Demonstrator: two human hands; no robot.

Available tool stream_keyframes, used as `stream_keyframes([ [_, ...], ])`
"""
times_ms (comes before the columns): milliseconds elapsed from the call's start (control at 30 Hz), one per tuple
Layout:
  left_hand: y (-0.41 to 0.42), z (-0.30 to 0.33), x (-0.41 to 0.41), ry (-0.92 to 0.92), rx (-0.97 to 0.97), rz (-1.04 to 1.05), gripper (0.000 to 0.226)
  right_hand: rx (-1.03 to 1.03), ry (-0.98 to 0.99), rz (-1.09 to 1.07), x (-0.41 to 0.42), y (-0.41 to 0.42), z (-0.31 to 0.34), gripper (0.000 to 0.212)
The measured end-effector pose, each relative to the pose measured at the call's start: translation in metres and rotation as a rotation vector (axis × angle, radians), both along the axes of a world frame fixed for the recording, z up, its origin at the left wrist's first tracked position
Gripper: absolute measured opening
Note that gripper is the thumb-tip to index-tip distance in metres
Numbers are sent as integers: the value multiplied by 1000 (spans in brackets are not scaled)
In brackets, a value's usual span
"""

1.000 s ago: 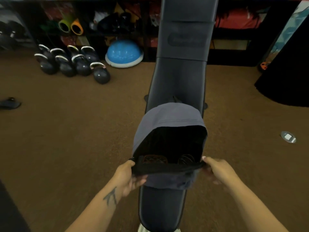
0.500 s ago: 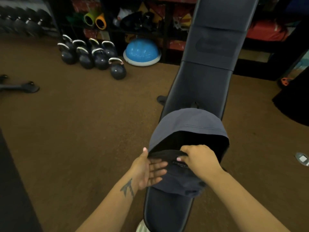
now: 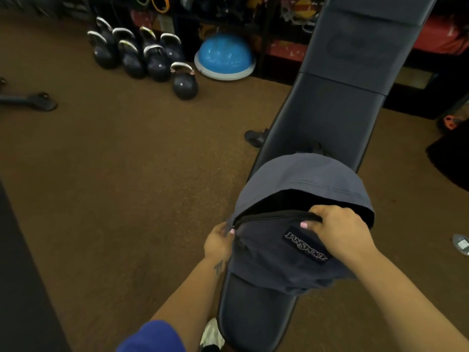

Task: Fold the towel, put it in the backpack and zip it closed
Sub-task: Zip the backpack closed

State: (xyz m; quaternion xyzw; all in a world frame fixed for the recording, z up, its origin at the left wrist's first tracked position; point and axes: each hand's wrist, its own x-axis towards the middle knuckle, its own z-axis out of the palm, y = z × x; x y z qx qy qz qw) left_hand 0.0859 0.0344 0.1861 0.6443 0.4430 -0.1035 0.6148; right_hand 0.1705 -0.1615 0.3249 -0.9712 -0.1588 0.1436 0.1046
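Grey backpack (image 3: 291, 260) on bench (image 3: 327, 115), mouth open, dark inside, both hands gripping zipper edge

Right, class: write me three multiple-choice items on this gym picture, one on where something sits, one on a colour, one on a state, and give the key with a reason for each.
1. Where does the backpack rest?
A. on the padded bench
B. on the brown floor
C. on a shelf

2. What colour is the half-dome balance trainer beside the kettlebells?
A. red
B. blue
C. yellow

3. How is the backpack's main opening?
A. zipped fully shut
B. partly open
C. its front panel torn off

Key:
1 A, the bag lies on the bench's pad, with pad showing above and below it.
2 B, the dome is bright blue on a pale base.
3 B, a dark gap shows under the grey top flap while the left hand pinches the corner and the right hand grips the zip edge.
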Motion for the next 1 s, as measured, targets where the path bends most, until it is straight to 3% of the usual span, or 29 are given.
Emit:
stream_keyframes([
  [167, 2, -3, 10, -55, 537, -317, 29, -38, -53, -60, 8, -5, -5, 29],
  [333, 9, -8, 12, -7, 625, -376, 23, -87, -106, -95, 14, -5, -10, 27],
  [467, 11, -17, 13, -29, 399, -265, 18, -76, -103, -109, 15, -5, -15, 29],
  [600, 2, -17, 23, 3, -155, 165, 15, -69, -114, -98, 17, -4, -14, 32],
  [700, -6, -16, 28, 62, -439, 296, 24, -63, -121, -92, 17, -4, -10, 29],
  [767, -7, -14, 31, 99, -513, 326, 38, -64, -120, -91, 16, -5, -8, 28],
  [1000, -8, -2, 37, 195, -645, 336, 42, -52, -126, -92, 11, -8, -8, 30],
])
